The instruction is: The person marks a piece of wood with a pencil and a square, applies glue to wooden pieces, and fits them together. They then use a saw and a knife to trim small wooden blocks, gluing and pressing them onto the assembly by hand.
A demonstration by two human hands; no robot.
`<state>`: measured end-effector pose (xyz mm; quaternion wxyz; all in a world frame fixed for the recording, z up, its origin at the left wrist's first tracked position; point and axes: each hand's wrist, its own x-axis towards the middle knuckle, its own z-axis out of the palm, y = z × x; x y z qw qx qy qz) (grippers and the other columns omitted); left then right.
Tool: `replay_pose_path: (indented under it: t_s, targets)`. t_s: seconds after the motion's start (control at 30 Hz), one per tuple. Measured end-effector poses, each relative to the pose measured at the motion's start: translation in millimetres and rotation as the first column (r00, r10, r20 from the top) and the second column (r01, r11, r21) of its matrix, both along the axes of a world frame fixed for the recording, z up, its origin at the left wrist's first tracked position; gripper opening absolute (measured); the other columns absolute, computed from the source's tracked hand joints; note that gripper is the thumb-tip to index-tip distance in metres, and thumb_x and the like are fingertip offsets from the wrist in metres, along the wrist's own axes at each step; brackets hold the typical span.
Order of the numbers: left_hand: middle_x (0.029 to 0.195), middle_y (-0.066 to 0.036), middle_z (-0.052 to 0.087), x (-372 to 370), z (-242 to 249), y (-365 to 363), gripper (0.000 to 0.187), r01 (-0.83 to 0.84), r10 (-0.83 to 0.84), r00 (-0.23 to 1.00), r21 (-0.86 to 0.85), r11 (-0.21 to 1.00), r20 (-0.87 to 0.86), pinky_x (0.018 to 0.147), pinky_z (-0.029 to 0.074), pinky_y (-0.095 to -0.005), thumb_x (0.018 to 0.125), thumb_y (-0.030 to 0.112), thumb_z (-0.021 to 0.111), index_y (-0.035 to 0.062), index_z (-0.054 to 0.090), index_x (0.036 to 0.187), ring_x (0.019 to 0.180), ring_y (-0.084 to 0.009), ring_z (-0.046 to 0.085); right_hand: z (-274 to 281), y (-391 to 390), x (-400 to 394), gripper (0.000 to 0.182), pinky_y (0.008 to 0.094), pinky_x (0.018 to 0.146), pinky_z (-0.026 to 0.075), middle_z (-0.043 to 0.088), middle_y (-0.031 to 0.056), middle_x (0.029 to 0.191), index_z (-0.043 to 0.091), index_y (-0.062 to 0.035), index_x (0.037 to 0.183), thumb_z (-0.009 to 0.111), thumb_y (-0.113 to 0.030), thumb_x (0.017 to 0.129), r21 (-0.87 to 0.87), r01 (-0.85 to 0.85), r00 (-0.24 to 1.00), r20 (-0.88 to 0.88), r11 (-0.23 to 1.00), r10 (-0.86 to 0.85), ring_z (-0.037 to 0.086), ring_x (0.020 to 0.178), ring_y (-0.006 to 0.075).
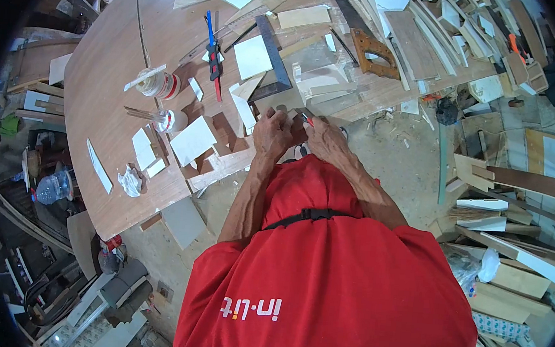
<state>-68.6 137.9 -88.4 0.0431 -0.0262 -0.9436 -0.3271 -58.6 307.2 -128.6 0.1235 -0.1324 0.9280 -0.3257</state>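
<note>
At the front edge of the wooden table (pixel 107 62), my left hand (pixel 273 133) is closed round a small brownish piece (pixel 293 119). My right hand (pixel 326 138) sits just beside it, its fingers closed on a small red-tipped tool (pixel 308 120). The far end of that tool is hidden between the hands. A metal square (pixel 275 59) lies just beyond my left hand, next to a white board piece (pixel 253 57). Left of them rests a blue and black clamp (pixel 214 61) with a red end.
A handsaw (pixel 373 54) lies at the table's back right. Two jars (pixel 160 85) (pixel 172 121) stand on the left, near white offcuts (pixel 193 141). Wood strips (pixel 432 35) are piled at the upper right, and more scrap (pixel 510 277) lies stacked at the right.
</note>
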Motion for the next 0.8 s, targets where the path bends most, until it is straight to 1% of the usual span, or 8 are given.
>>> replay_pose_path:
  t_s: [0.03,0.1,0.23,0.37,0.47,0.53,0.63,0.8]
  targets:
    - [0.085,-0.013,0.058,0.1,0.5,0.7,0.009,-0.006,0.006,1.000,0.005,1.000,0.010,0.064,0.050,-0.0460,0.079,0.017,0.067,0.0078,0.064,0.080,0.075,-0.0363,0.063,13.1,-2.2,-1.2,0.032,0.0529,0.073,0.048,0.063,0.0308,0.082,0.055,0.0046,0.098,0.050,-0.027,0.094,0.000,-0.001,1.000,0.000,1.000,0.001,0.062,0.082,0.0483]
    - [0.085,-0.013,0.058,0.1,-0.2,0.6,0.009,0.000,0.000,1.000,0.011,1.000,-0.003,0.064,0.050,-0.0460,0.079,0.016,0.067,0.0079,0.064,0.080,0.075,-0.0364,0.063,36.5,-5.4,-3.1,0.033,0.0525,0.072,0.049,0.064,0.0298,0.080,0.055,0.0045,0.099,0.050,-0.028,0.094,-0.019,0.113,0.984,0.141,0.993,-0.109,0.063,0.080,0.0484]
    - [0.084,-0.014,0.058,0.5,-0.1,-0.6,0.008,0.014,-0.014,1.000,0.012,1.000,-0.001,0.064,0.050,-0.0462,0.079,0.015,0.066,0.0077,0.064,0.080,0.075,-0.0368,0.062,33.5,-4.3,-4.6,0.033,0.0526,0.071,0.049,0.064,0.0296,0.079,0.055,0.0038,0.098,0.050,-0.028,0.094,-0.041,0.088,0.989,0.125,0.995,-0.082,0.063,0.080,0.0480]
    - [0.083,-0.014,0.058,-0.5,-4.9,-0.8,0.009,0.014,-0.013,1.000,0.027,1.000,-0.027,0.063,0.049,-0.0459,0.078,0.015,0.066,0.0069,0.064,0.079,0.074,-0.0367,0.062,29.2,-4.5,-4.7,0.031,0.0520,0.067,0.049,0.063,0.0293,0.076,0.055,0.0022,0.095,0.050,-0.029,0.095,-0.014,0.062,0.993,0.104,0.998,-0.060,0.063,0.076,0.0475]
    - [0.083,-0.015,0.058,1.0,-6.2,0.9,0.009,0.002,-0.001,1.000,0.031,1.000,-0.020,0.063,0.049,-0.0455,0.078,0.015,0.066,0.0063,0.064,0.079,0.074,-0.0364,0.062,10.1,-4.3,-2.1,0.028,0.0521,0.064,0.049,0.063,0.0286,0.074,0.055,0.0004,0.094,0.051,-0.028,0.094,-0.011,0.015,0.998,0.053,1.000,-0.014,0.063,0.074,0.0470]
    - [0.084,-0.012,0.060,1.5,-6.6,0.8,0.013,-0.016,0.016,1.000,-0.022,1.000,0.014,0.067,0.051,-0.0415,0.079,0.018,0.068,0.0066,0.067,0.086,0.075,-0.0325,0.063,1.6,-5.3,0.2,0.027,0.0522,0.062,0.048,0.063,0.0282,0.073,0.055,-0.0004,0.093,0.052,-0.027,0.094,-0.007,-0.011,1.000,0.015,1.000,0.011,0.064,0.073,0.0468]
    - [0.085,-0.013,0.060,1.0,-5.0,1.2,0.012,-0.005,0.006,1.000,-0.028,1.000,0.010,0.066,0.051,-0.0426,0.080,0.018,0.068,0.0071,0.067,0.086,0.075,-0.0333,0.063,3.8,-5.0,1.7,0.025,0.0525,0.062,0.048,0.063,0.0281,0.072,0.055,-0.0012,0.094,0.052,-0.026,0.094,0.003,0.012,1.000,-0.007,1.000,-0.012,0.064,0.074,0.0468]
    - [0.085,-0.014,0.058,0.7,-1.8,2.5,0.011,-0.008,0.007,1.000,-0.026,1.000,-0.011,0.064,0.050,-0.0445,0.078,0.016,0.068,0.0067,0.065,0.084,0.076,-0.0355,0.062,4.4,-1.4,7.5,0.026,0.0520,0.063,0.048,0.062,0.0299,0.075,0.055,0.0007,0.092,0.051,-0.025,0.093,-0.010,-0.002,0.999,0.032,1.000,0.002,0.063,0.075,0.0469]
